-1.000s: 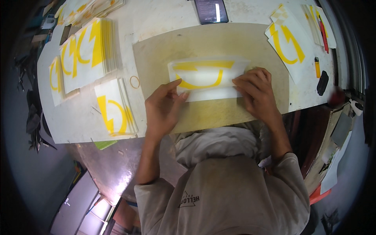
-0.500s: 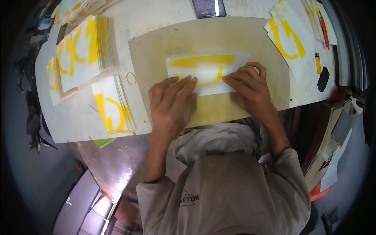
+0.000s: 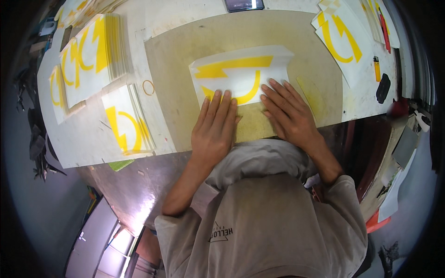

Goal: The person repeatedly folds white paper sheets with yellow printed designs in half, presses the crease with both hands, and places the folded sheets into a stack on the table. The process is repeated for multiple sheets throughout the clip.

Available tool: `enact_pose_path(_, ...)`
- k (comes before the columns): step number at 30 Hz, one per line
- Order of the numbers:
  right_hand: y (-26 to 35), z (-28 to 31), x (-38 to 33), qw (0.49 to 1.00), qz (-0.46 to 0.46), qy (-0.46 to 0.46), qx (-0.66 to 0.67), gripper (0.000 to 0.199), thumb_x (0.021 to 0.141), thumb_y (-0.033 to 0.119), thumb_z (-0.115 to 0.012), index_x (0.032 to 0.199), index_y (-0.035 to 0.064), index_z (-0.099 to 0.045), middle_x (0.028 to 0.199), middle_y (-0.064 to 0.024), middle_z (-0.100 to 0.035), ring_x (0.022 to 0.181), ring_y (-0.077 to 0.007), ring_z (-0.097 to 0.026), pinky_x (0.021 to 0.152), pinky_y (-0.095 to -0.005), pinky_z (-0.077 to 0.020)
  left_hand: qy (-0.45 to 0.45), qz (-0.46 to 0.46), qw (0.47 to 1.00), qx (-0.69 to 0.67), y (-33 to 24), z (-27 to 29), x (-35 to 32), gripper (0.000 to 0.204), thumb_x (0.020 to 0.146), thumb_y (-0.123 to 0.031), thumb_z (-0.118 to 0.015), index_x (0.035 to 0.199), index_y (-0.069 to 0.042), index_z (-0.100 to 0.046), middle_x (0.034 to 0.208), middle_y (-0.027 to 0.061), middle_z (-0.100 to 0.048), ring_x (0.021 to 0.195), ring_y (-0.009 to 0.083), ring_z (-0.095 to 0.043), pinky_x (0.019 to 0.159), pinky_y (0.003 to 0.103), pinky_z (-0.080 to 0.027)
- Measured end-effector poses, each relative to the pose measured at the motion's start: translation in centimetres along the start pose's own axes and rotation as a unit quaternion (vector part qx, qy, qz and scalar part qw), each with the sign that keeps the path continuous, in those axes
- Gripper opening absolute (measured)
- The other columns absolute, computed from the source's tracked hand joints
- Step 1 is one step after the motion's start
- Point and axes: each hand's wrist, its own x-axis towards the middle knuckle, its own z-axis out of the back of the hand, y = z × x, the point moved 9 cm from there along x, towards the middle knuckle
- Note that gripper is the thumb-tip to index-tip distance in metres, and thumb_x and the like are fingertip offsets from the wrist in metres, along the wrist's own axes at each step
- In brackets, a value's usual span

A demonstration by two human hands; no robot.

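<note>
A white sheet with a yellow printed shape (image 3: 236,76) lies on the tan board (image 3: 176,60) in front of me. My left hand (image 3: 215,118) rests flat, fingers stretched out, its fingertips over the sheet's near left edge. Over the near right part of the same sheet, my right hand (image 3: 289,109) lies with its fingers spread. Neither hand grips anything. The fingers cover bits of the sheet's near edge. Right of my right hand, a thin yellow-tinted strip (image 3: 307,96) shows on the board.
Stacks of yellow-printed sheets stand at the left (image 3: 92,60), with a smaller stack (image 3: 123,120) nearer. A rubber band (image 3: 148,87) lies beside them. At the right are more printed sheets (image 3: 338,41), a red pen (image 3: 384,32), a yellow lighter (image 3: 377,69) and a black object (image 3: 383,89). A phone (image 3: 244,4) lies at the back.
My fingers, earlier bent at the sheet's near edge, are now stretched flat on it. My right hand has moved slightly nearer to me. The whole view has shifted a little.
</note>
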Motion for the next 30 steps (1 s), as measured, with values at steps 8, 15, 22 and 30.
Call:
enact_pose_path(8, 0.1, -0.1, -0.2, 1.000, 0.001, -0.007, -0.005, 0.038, 0.089, 0.009, -0.073, 0.125, -0.0030, -0.067, 0.143, -0.0153, -0.061, 0.137, -0.0348, -0.055, 0.113, -0.0512, -0.0464, -0.008, 0.005, 1.000, -0.025, 0.2, -0.1, -0.2, 0.036, 0.087, -0.006, -0.076, 0.122, 0.004, -0.070, 0.139, 0.0206, -0.064, 0.134, 0.0392, -0.059, 0.111, 0.050, -0.049)
enact_pose_path(15, 0.1, -0.2, -0.3, 1.000, -0.004, -0.004, -0.005, 0.037, 0.089, 0.009, -0.073, 0.124, -0.0026, -0.067, 0.143, -0.0147, -0.061, 0.137, -0.0342, -0.055, 0.113, -0.0502, -0.0467, -0.009, 0.009, 0.999, -0.036, 0.5, -0.3, -0.3, 0.035, 0.087, -0.003, -0.075, 0.121, 0.004, -0.070, 0.139, 0.0209, -0.065, 0.133, 0.0388, -0.059, 0.111, 0.050, -0.049)
enact_pose_path(22, 0.1, -0.2, -0.2, 1.000, -0.003, 0.000, -0.006, 0.038, 0.089, 0.010, -0.073, 0.124, -0.0025, -0.067, 0.143, -0.0150, -0.061, 0.137, -0.0337, -0.055, 0.113, -0.0502, -0.0465, 0.003, 0.009, 0.999, -0.042, 0.7, -0.3, -0.4, 0.035, 0.088, -0.003, -0.074, 0.123, 0.003, -0.070, 0.140, 0.0204, -0.064, 0.134, 0.0376, -0.058, 0.112, 0.050, -0.048)
enact_pose_path(30, 1.3, -0.6, 1.2, 1.000, -0.018, -0.006, 0.005, 0.037, 0.090, 0.011, -0.072, 0.125, -0.0015, -0.067, 0.143, -0.0152, -0.061, 0.135, -0.0331, -0.056, 0.114, -0.0525, -0.0439, 0.032, 0.007, 0.998, -0.053, 1.0, -0.1, -0.1, 0.037, 0.088, -0.003, -0.074, 0.124, 0.002, -0.070, 0.141, 0.0191, -0.063, 0.136, 0.0370, -0.057, 0.111, 0.050, -0.049)
